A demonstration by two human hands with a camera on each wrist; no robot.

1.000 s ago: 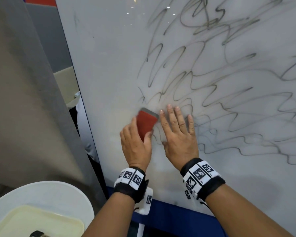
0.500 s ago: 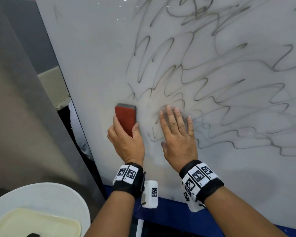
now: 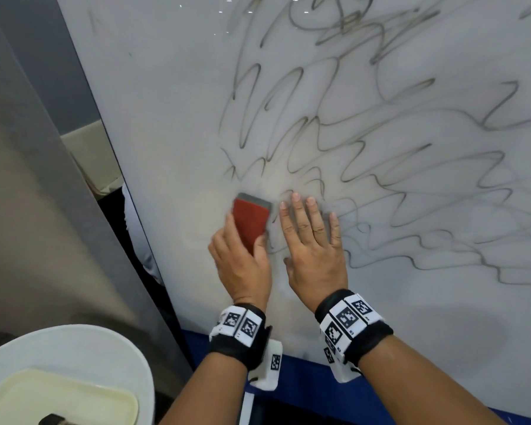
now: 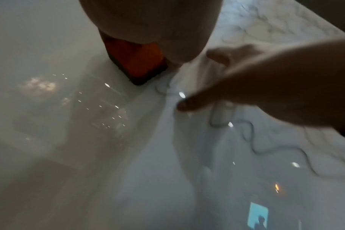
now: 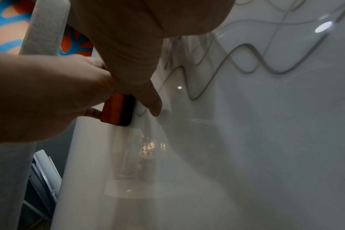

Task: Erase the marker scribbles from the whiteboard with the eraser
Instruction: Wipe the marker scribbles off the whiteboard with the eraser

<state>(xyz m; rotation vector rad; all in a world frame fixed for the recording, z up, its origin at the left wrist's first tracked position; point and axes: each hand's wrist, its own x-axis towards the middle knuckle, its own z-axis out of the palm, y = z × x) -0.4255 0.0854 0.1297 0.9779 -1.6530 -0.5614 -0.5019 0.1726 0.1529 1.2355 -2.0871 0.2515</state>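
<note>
A large whiteboard stands before me, its right half covered in looping grey marker scribbles. My left hand grips a red eraser with a grey felt edge and presses it flat on the board at the scribbles' lower left end. The eraser shows under the palm in the left wrist view and in the right wrist view as the eraser. Just right of it my right hand lies flat on the board, fingers straight over the lines. The board around the eraser looks smeared.
A white round table with a cream tray sits at the lower left. A grey panel stands left of the board. A blue rail runs under the board's bottom edge.
The eraser swept left away from my right hand, then came back right and now sits close beside the right fingers again. The right hand stayed flat in place.
</note>
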